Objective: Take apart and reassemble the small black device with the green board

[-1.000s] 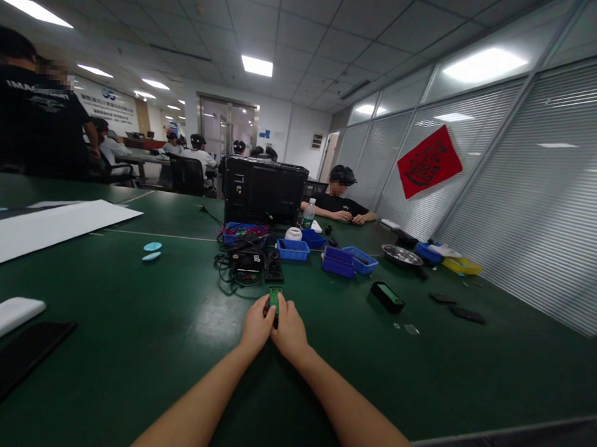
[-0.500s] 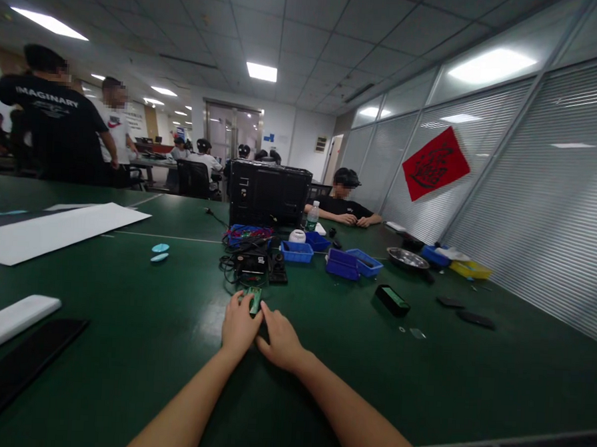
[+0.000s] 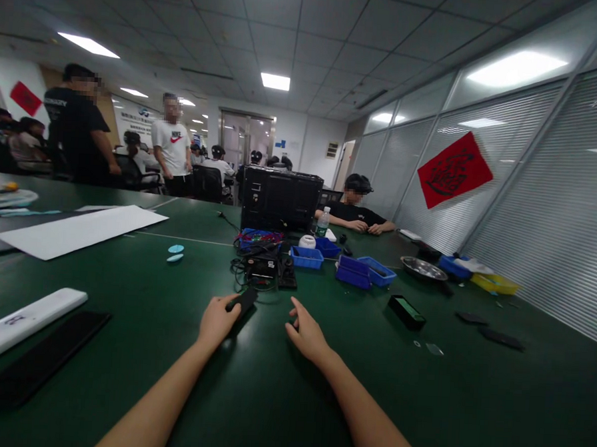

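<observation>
My left hand (image 3: 218, 321) grips a small black rectangular case (image 3: 245, 302) between thumb and fingers, tilted just above the green table. A dark side of the case faces me; what lies on its other side is hidden. My right hand (image 3: 309, 331) is off to the right of the case, touching nothing, with the index finger stretched out and the thumb apart from it. Further right stands a similar open black case (image 3: 406, 312) with a green inside. Close to that lie a small ring (image 3: 417, 344) and a clear thin piece (image 3: 434, 349).
Beyond my hands are tangled cables and a black device (image 3: 262, 269), blue bins (image 3: 307, 256) and a large black box (image 3: 282, 199). A metal bowl (image 3: 423, 269) sits right. At left lie a white long device (image 3: 28, 323) and a black strip (image 3: 41, 357). A person (image 3: 354, 210) sits opposite.
The case with its green circuit board showing has been turned so that a black side shows. My right hand has come away from it to the right. The camera view has swung left.
</observation>
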A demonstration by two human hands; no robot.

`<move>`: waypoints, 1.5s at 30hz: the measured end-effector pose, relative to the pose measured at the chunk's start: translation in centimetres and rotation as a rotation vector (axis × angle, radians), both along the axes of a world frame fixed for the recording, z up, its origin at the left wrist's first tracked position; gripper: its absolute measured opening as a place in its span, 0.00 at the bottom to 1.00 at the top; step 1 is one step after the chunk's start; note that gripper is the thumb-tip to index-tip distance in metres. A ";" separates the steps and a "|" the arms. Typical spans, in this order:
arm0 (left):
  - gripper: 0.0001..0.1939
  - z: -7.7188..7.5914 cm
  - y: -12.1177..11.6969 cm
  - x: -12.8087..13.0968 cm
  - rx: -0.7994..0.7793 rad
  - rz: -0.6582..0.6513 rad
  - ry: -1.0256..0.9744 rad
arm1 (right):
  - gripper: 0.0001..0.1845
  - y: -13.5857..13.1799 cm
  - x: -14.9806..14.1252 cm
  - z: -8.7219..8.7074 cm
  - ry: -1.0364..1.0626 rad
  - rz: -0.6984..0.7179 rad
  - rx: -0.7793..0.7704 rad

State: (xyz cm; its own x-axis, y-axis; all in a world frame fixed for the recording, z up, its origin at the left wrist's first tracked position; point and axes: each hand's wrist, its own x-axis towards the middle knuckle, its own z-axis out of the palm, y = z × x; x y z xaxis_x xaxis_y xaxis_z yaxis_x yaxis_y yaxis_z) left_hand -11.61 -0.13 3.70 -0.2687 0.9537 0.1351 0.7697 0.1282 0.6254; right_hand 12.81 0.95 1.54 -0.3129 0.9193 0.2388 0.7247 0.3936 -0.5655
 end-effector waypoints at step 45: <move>0.23 0.6 0.3 -6.1 -0.136 0.282 0.151 | 0.28 -0.6 -0.1 1.1 -0.166 0.068 0.000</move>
